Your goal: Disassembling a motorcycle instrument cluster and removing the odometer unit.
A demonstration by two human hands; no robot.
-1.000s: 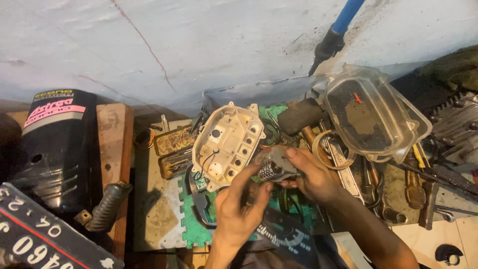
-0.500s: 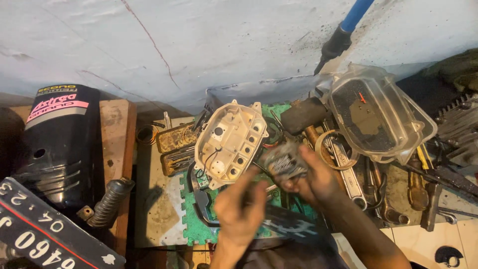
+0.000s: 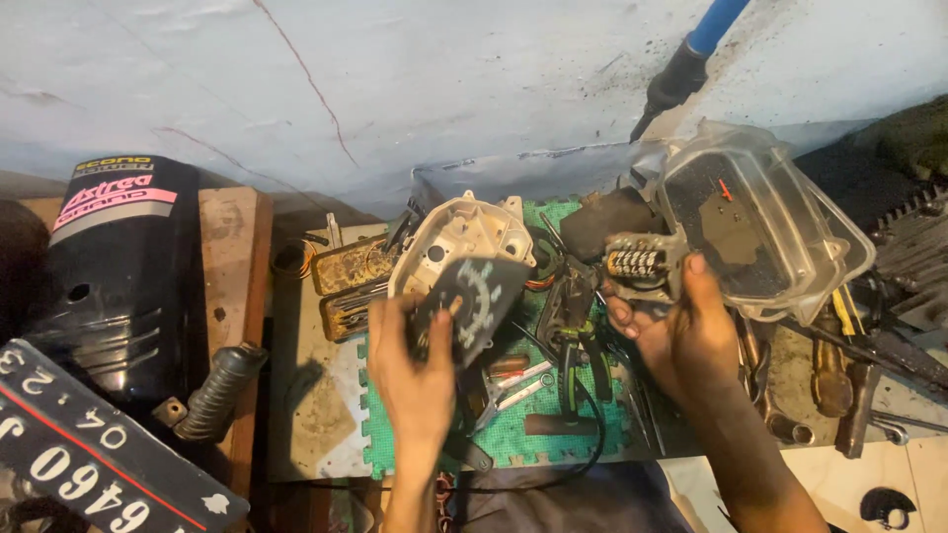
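Note:
My left hand holds a dark gauge dial plate with a curved white scale, tilted over the green foam mat. Just behind it lies a cream plastic instrument housing. My right hand grips a small grey odometer mechanism with numbered wheels, raised above the mat. A clear plastic instrument cover lies to the right of that hand, close to its fingers.
Pliers with green handles and small parts lie on the mat. A black motorcycle body panel and a black number plate sit at left. Screwdrivers and rusty tools crowd the right. A blue-handled tool leans on the wall.
The two hands have drawn apart: the left hand now holds the dial plate, the right has lifted the odometer mechanism up and to the right.

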